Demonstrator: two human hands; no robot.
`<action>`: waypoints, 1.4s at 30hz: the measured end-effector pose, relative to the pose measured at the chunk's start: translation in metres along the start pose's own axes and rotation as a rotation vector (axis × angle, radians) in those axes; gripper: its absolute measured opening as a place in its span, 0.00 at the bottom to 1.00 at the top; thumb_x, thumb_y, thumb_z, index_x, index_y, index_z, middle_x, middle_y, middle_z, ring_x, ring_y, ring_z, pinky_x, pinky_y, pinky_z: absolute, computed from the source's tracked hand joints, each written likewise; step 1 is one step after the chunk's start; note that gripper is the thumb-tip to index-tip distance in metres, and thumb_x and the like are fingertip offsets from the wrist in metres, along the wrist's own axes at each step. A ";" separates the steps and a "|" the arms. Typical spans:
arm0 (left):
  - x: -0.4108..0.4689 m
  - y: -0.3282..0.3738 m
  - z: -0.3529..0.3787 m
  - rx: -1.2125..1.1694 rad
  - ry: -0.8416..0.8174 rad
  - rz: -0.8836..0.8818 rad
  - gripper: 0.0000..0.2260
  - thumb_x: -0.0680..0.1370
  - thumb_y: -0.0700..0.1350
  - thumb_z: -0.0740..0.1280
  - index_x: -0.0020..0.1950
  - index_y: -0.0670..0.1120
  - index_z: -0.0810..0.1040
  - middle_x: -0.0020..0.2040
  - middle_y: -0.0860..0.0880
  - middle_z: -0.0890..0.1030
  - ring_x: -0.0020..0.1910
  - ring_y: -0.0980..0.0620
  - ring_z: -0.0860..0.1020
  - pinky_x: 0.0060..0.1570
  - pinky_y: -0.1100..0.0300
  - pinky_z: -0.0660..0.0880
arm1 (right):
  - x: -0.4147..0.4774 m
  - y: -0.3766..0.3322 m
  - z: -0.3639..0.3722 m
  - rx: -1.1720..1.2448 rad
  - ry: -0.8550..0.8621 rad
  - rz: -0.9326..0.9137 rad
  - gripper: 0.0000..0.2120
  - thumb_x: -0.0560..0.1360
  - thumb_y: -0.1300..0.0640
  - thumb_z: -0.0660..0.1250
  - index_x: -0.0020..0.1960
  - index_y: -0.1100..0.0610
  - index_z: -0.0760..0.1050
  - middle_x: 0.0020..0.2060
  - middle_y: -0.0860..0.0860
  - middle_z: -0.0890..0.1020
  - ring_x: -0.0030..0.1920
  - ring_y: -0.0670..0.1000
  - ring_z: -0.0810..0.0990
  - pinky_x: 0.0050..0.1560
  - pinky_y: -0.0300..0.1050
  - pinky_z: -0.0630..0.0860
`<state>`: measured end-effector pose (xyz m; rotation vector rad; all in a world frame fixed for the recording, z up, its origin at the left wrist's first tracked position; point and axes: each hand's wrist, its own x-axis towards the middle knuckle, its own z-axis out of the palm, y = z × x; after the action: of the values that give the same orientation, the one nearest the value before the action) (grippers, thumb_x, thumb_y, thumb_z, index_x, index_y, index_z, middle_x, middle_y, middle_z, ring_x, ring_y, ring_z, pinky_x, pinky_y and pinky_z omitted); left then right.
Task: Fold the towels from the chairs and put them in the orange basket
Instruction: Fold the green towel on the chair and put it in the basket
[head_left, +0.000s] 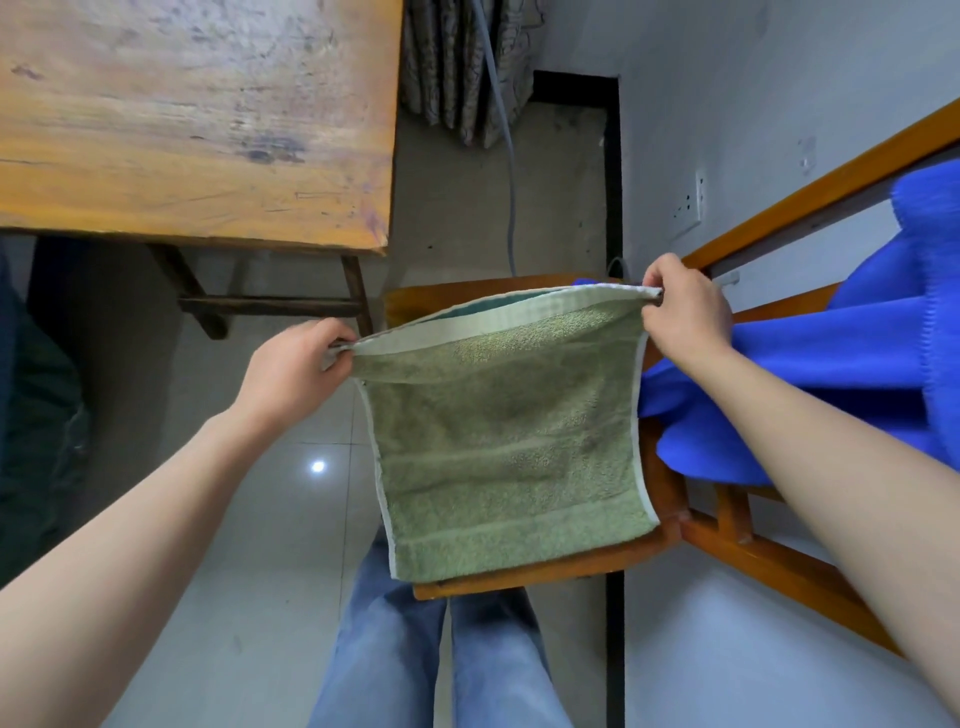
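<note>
Head view, looking down. The wooden tabletop fills the 10 to 11 o'clock sector and carries nothing that shows here. The wooden chair runs from the centre out to 4 o'clock, and a blue towel is draped over its back rail at 3 o'clock, not yet folded. The green towel hangs at the centre, in front of the chair seat and above your knees. Two layers show along its top edge, so it appears to be doubled once.

Your left hand, at 9 o'clock of the green towel, pinches the upper left corner between thumb and curled fingers. Your right hand, at 2 o'clock of it, pinches the upper right corner likewise, and the top edge is stretched taut between them.

Step in hand, by judgement: folding the green towel, mid-fold. The next move probably calls for bringing the two corners together to halve it again, keeping the edges aligned, then carrying it to the orange basket, which is out of view. The blue towel remains to be done.
</note>
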<state>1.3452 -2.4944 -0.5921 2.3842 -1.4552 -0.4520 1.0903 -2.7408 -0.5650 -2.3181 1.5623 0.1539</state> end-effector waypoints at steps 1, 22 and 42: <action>0.000 -0.001 0.000 -0.001 0.009 0.002 0.07 0.73 0.36 0.68 0.50 0.37 0.79 0.46 0.39 0.82 0.45 0.38 0.80 0.41 0.50 0.75 | -0.001 0.002 0.001 -0.030 -0.001 -0.035 0.13 0.73 0.68 0.61 0.56 0.57 0.72 0.53 0.58 0.77 0.54 0.60 0.73 0.47 0.51 0.69; -0.080 -0.010 0.016 0.160 0.110 0.468 0.06 0.72 0.41 0.61 0.40 0.41 0.75 0.37 0.43 0.80 0.32 0.43 0.77 0.28 0.56 0.72 | -0.094 0.068 0.030 -0.084 0.227 -0.494 0.10 0.63 0.67 0.57 0.38 0.62 0.75 0.34 0.57 0.79 0.39 0.56 0.71 0.36 0.49 0.68; -0.199 0.055 0.105 -0.004 -0.104 -0.063 0.04 0.66 0.42 0.54 0.39 0.48 0.66 0.35 0.46 0.76 0.25 0.44 0.72 0.25 0.70 0.48 | -0.169 0.093 0.090 0.179 0.006 0.452 0.18 0.71 0.75 0.59 0.55 0.60 0.74 0.54 0.58 0.76 0.49 0.61 0.74 0.39 0.44 0.65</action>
<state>1.1707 -2.3505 -0.6433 2.4417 -1.4240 -0.6019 0.9479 -2.5931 -0.6230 -1.8049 1.9923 0.1084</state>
